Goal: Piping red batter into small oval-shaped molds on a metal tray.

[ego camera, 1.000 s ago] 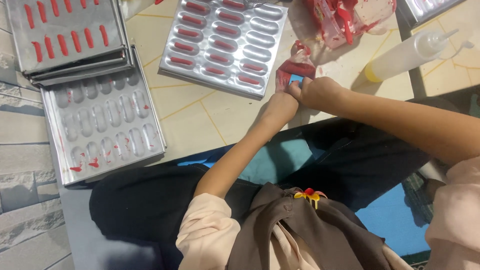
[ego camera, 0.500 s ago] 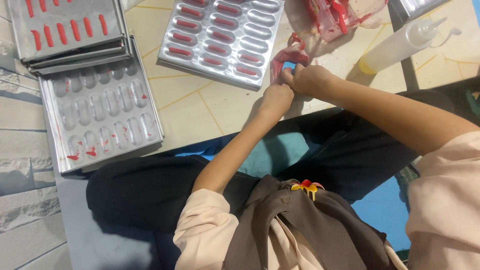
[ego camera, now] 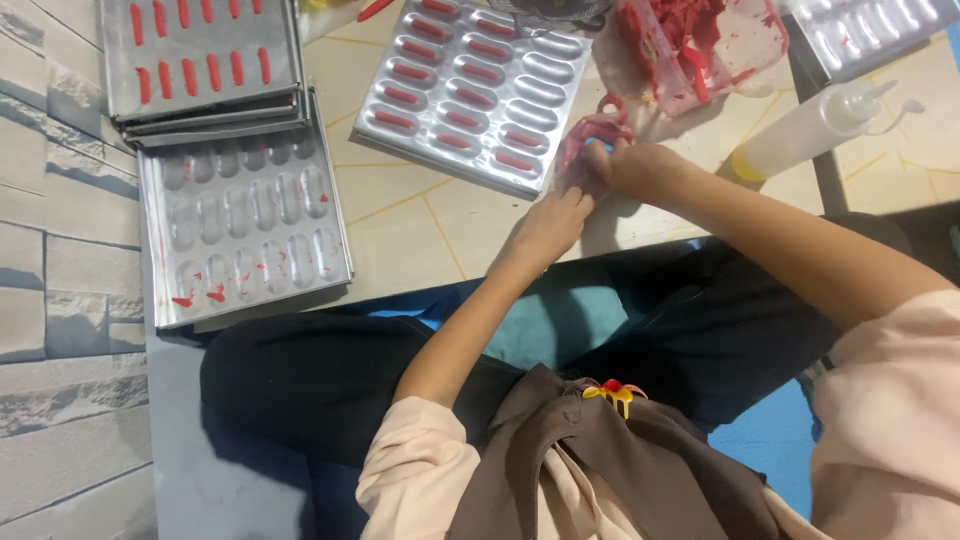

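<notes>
A small red pouch (ego camera: 590, 150) is held between the left hand (ego camera: 552, 222) and right hand (ego camera: 640, 165), just beside a metal mould tray (ego camera: 480, 85) with red-filled slots.

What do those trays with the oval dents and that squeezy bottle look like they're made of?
The moulded tray near the hands looks like thin pressed metal, probably aluminium: dull silver with soft glints on the dents, some holding red filling. The emptier tray looks the same. The squeeze bottle seems soft, translucent plastic, cloudy white with a nozzle tip.
</notes>
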